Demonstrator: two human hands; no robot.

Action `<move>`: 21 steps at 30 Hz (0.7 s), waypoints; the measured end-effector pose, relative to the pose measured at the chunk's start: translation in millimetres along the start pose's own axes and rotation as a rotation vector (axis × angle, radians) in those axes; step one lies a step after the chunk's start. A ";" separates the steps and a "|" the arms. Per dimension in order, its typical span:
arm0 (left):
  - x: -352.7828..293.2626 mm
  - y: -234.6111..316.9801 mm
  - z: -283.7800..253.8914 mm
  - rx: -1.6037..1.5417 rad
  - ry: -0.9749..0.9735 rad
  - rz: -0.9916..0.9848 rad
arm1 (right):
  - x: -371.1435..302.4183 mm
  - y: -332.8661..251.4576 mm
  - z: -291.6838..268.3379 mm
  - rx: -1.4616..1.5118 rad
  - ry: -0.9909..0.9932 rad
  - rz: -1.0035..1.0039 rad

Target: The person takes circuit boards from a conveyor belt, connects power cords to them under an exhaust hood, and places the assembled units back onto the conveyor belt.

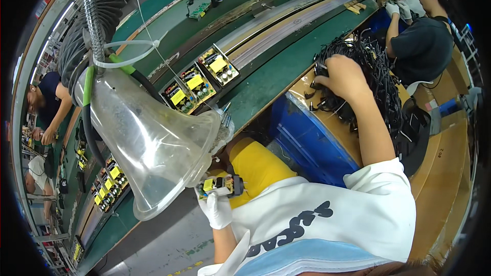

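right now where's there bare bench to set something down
The green bench has a bare strip between the circuit boards and the black cable pile. It's crowded at the pile, under the right hand, and around the clear hood.

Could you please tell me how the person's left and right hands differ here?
The left hand is gloved in white, whereas the right hand is bare. The left hand holds a small circuit board, while the right hand is at a heap of black cables. Both arms come out of white sleeves.
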State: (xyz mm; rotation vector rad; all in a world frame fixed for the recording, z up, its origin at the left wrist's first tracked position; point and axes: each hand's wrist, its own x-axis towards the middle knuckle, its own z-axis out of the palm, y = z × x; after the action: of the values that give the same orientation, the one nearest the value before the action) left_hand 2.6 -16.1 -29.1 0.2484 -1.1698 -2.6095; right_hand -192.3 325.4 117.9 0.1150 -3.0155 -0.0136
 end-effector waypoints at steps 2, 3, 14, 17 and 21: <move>-1.5 -2.2 4.0 -0.002 0.001 -0.027 | 1.9 -1.4 14.5 -0.001 0.012 -0.049; -3.2 -2.6 5.8 -0.004 0.004 -0.059 | 3.5 -1.4 14.4 0.001 0.005 -0.052; -9.1 -8.8 0.9 -0.052 -0.158 -0.221 | 12.4 25.5 -23.6 0.790 0.395 -0.004; -13.2 -16.4 -2.6 -0.054 -0.126 -0.233 | 10.1 22.2 -32.8 1.195 0.398 0.167; -17.7 -15.4 -5.4 -0.113 -0.147 -0.312 | 8.9 10.4 -36.7 1.578 0.592 0.089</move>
State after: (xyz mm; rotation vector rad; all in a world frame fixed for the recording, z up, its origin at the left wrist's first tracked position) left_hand 18.2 -4.5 -43.4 0.2348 -1.0996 -3.0005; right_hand -197.3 334.9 155.5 0.0812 -1.7496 1.8967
